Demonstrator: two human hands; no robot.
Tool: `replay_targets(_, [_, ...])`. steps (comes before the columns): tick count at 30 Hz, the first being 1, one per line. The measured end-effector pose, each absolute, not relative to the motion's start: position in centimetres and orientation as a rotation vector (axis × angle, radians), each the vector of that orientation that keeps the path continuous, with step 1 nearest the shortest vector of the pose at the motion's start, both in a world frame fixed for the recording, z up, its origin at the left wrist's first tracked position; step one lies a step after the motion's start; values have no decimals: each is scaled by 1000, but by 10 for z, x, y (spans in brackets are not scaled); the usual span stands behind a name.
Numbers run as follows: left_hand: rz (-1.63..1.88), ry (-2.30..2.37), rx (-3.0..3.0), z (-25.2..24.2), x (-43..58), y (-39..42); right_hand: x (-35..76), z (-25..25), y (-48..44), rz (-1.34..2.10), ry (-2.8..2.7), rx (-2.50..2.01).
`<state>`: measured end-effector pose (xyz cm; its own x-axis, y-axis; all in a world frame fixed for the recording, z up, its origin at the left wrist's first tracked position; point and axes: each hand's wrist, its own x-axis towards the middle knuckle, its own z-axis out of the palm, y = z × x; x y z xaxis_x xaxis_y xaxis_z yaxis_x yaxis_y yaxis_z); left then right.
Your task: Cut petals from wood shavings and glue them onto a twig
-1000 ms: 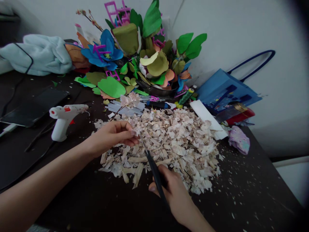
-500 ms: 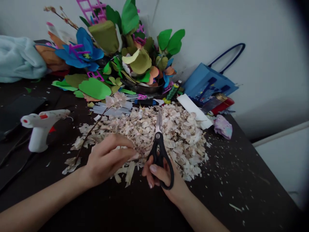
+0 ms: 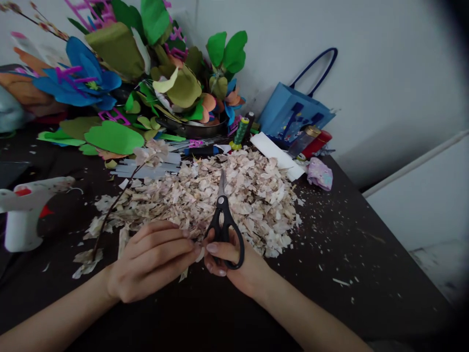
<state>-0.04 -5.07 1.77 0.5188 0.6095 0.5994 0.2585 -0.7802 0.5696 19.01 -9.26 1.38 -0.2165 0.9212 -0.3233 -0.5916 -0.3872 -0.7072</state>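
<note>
A pair of black-handled scissors (image 3: 221, 215) is in my right hand (image 3: 234, 259), the handles resting in its fingers and the blades pointing away, almost closed. My left hand (image 3: 157, 259) pinches a small pale scrap (image 3: 200, 253) between thumb and fingers, right beside the scissor handles and close to my right fingertips. Beyond both hands spreads a heap of pale dried petal-like scraps (image 3: 260, 195). To the left of the heap lies a thin brown twig (image 3: 113, 208) with pale petals at both ends.
At left lies a white glue gun (image 3: 25, 210). Glue sticks (image 3: 146, 166), a green thread spool (image 3: 240, 132) and a white strip (image 3: 277, 155) border the heap. Behind stand large craft flowers (image 3: 179, 88) and a blue bag (image 3: 293, 115). Crumbs dot the dark table (image 3: 366, 274) at right.
The view has turned right, so things sit further left. My left hand has come closer to my right hand, its fingertips now meeting around a pale scrap. The scissors stay in my right hand.
</note>
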Motion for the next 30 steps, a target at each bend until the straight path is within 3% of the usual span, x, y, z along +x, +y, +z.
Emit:
replay_targets(10, [1267, 368, 2579, 9, 4, -23, 193, 9, -91, 1761, -515, -869])
replay_targets(15, [768, 716, 1895, 14, 14, -19, 197, 15, -90, 1644, -637, -910])
replay_targets(19, [414, 587, 1465, 17, 17, -24, 199, 16, -89, 1626, -685, -966])
replay_targets(30, [370, 623, 1216, 9, 19, -27, 197, 14, -89, 1608, -689, -968])
